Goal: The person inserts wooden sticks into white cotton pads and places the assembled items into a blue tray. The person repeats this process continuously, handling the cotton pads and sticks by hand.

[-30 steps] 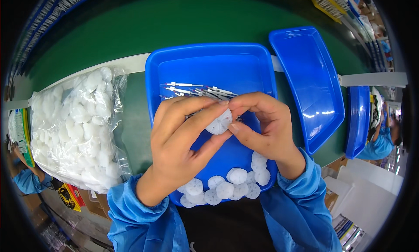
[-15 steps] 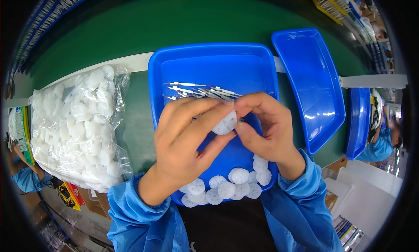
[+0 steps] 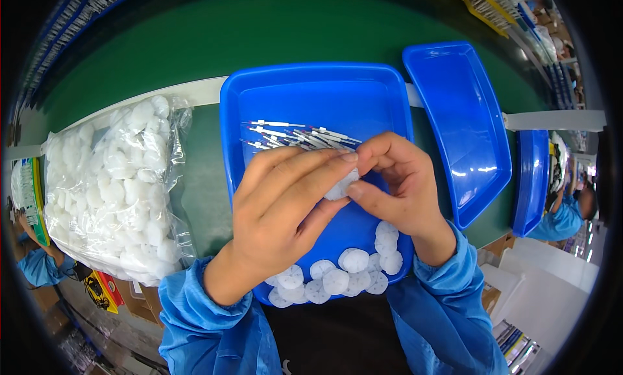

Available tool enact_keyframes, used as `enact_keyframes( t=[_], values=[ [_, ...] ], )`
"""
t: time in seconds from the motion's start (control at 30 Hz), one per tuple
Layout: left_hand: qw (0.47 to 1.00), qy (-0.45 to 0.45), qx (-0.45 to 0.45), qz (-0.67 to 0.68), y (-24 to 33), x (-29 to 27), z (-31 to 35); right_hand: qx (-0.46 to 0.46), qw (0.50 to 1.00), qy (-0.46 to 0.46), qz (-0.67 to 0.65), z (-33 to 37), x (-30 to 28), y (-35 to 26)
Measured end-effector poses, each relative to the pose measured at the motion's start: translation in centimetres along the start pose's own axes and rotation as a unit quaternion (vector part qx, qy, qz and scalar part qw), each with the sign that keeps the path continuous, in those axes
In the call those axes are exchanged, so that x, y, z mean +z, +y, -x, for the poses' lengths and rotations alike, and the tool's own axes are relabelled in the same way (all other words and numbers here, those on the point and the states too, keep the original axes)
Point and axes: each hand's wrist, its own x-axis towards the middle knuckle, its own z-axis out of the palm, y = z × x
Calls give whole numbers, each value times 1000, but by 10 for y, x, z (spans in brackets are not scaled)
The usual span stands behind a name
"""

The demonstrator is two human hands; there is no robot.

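Over the middle of a blue tray (image 3: 315, 73), both hands meet around a thin, round, whitish disc (image 3: 337, 190). My left hand (image 3: 272, 209) pinches it between thumb and fingers from the left, covering much of it. From the right, my right hand (image 3: 403, 187) has its thumb and index finger closed at the disc's edge; whether a thin piece is also between those fingertips cannot be seen. Behind the hands, slim white-and-grey rods with dark tips (image 3: 305, 135) lie in a loose pile. Several similar whitish discs (image 3: 336, 282) overlap along the tray's near edge.
A clear plastic bag (image 3: 113, 193) full of white discs lies left of the tray on the green table (image 3: 206, 174). A second blue tray (image 3: 467, 135) sits at the right, with more blue trays (image 3: 532, 180) beyond it. Co-workers' blue sleeves (image 3: 561, 219) show at both sides.
The disc has turned or tilted between my fingers, and less of its face shows. My left fingertips have shifted slightly right over it. The trays, rods and bag stay put.
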Motion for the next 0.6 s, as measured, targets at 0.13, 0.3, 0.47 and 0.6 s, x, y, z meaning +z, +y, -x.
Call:
enact_keyframes(
  t=[0.13,0.3,0.47,0.6],
  values=[
    [998,20,2,54,-8,-6,4,18,1000,16,5,13,0,-9],
    [955,117,-141,232,-12,-16,8,-122,886,15,446,-11,-22,-17],
    [882,99,-246,389,-6,-6,13,-200,773,-28,601,-52,-7,3],
    [902,60,-253,343,-13,-12,13,-139,788,-54,598,-55,-6,-4]
  ],
)
